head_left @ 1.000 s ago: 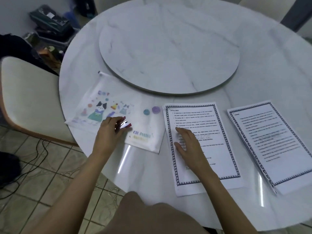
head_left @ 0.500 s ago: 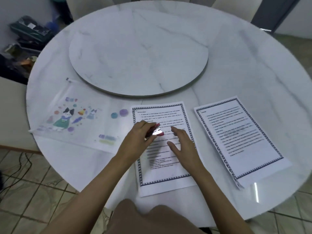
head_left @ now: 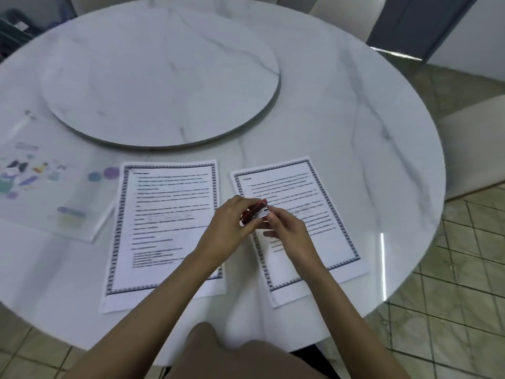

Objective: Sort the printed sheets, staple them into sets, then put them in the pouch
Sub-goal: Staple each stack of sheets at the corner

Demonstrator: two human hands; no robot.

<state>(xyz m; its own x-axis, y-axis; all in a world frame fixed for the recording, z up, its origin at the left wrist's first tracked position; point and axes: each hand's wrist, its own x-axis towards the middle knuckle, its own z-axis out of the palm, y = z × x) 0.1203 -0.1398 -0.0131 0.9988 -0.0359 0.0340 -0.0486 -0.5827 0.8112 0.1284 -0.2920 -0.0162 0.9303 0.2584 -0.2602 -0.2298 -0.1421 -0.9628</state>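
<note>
Head view: a round white marble table (head_left: 369,127) fills most of the frame, its left edge and near rim cut off. A raised marble turntable (head_left: 164,77) sits on it in the upper left half. A pale chair (head_left: 475,143) shows at the right edge, mostly out of frame. Two lots of printed sheets lie flat side by side in the lower middle, apart from each other: the left printed sheets (head_left: 164,228) square to the viewer, the right printed sheets (head_left: 308,192) slightly turned, with further page edges peeping out along their lower left side. Both forearms cover their lower parts. The clear pouch (head_left: 54,203) lies at the left edge, partly cut off, its near corner just beside the left sheets. Above the gap between the papers, the left hand (head_left: 226,228) curls its fingers round a red stapler (head_left: 255,213), hiding most of it; the right hand (head_left: 287,231) pinches the stapler's silver metal end with thumb and fingertips. Motion blur smears everything: the bordered pages show lines of text and a faint central watermark, none readable, and the pouch's cartoon figures and coloured lettering are too blurred to read
</note>
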